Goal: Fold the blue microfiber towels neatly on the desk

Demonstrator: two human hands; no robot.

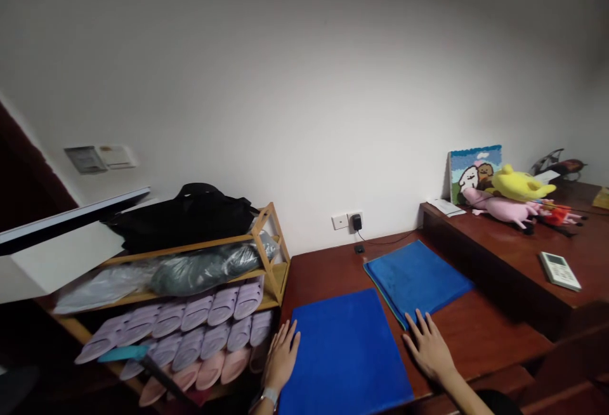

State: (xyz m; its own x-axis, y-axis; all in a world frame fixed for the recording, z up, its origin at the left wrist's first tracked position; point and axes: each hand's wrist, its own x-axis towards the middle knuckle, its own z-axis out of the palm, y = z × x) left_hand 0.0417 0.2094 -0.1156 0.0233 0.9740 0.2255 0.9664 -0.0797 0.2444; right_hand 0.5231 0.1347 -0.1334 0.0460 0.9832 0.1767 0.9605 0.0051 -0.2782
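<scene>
A flat, smooth blue square [342, 351] lies on the dark red wooden desk [323, 275] in front of me. Behind it to the right is a folded blue cloth [419, 275] with greenish edges along its left side. My left hand [281, 355] rests at the left edge of the smooth square, its fingers stretched out and pointing forward. On the other side, my right hand [428, 346] lies with fingers spread on the desk, fingertips at the near edge of the folded cloth. Neither hand holds anything.
Left of the desk stands a wooden rack [271, 256] with several purple slippers [185, 313] and a black bag [190, 212] on top. A charger [356, 221] is plugged into the wall. On the raised right section lie plush toys [504, 205] and a white remote [560, 270].
</scene>
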